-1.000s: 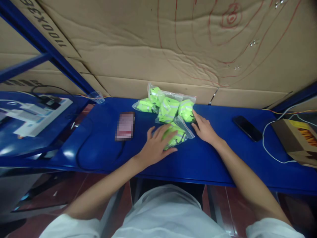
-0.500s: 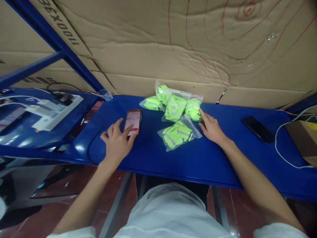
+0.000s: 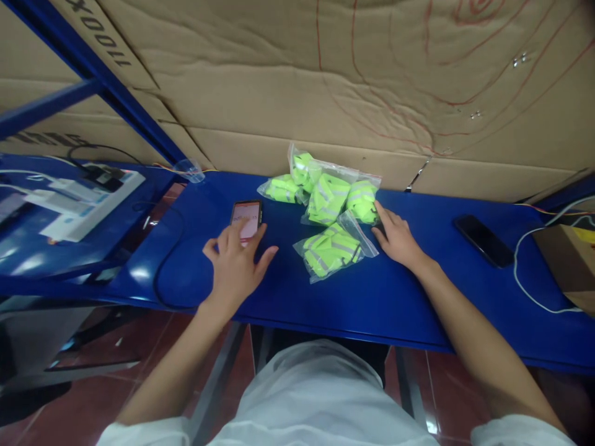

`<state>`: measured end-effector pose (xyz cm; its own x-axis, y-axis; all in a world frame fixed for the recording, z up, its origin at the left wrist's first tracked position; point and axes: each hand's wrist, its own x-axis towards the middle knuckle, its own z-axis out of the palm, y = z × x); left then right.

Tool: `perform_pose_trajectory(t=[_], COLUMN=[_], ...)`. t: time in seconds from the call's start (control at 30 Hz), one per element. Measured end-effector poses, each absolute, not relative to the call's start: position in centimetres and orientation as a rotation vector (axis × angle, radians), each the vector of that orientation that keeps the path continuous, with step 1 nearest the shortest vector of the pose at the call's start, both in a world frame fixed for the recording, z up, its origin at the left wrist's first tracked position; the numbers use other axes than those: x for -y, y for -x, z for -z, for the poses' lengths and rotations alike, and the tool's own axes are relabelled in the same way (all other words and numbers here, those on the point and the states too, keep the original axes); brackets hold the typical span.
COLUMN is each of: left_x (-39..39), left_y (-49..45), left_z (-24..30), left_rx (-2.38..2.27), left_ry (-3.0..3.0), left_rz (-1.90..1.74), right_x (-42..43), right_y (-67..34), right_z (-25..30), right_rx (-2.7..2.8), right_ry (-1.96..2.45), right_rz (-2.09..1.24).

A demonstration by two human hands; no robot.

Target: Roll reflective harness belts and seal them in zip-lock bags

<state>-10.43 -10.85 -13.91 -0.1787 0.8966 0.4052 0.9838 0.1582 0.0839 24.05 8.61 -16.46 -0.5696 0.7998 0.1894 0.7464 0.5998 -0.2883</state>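
My left hand [image 3: 235, 260] is over the lower part of a smartphone [image 3: 251, 212] with a lit, pinkish screen, lying on the blue table. Its fingers are spread, and they hide part of the screen. My right hand [image 3: 396, 237] rests on the table with its fingers apart, the fingertips at the right edge of the bagged bundles. Several clear zip bags of folded neon-yellow fabric with grey reflective strips [image 3: 329, 197] lie in a cluster between my hands. One such bag [image 3: 331, 249] lies separately, nearer to me.
A dark phone [image 3: 483, 240] lies at the right, beside a white cable and a cardboard box [image 3: 567, 263]. At the left are a white power strip [image 3: 93, 207] with plugs and a clear plastic cup [image 3: 189, 170]. A cardboard wall [image 3: 260, 93] stands behind the table.
My left hand has shifted a little to the right and its thumb now points away from the phone. My right hand stays by the bags. The view has shifted slightly.
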Motion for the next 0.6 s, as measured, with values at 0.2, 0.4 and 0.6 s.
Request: perform_pose_trajectory(t=[0.2,0.4,0.6], left_x=[10.1,10.2,10.1], left_y=[13.7,13.5,13.7], left_z=[14.9,15.1,14.5], left_rx=[2.331,2.344,2.324], left_ry=[1.741,1.726,1.744], left_rz=[0.426,0.409,0.414], right_x=[-8.6,-8.7,-8.7], right_y=[-24.0,-24.0,-24.0], right_z=[16.5,16.7,16.7], right_rx=[2.541,2.534,2.543], right_ry=[1.248,1.259,1.256], right_rz=[-0.240,-0.233,-0.200])
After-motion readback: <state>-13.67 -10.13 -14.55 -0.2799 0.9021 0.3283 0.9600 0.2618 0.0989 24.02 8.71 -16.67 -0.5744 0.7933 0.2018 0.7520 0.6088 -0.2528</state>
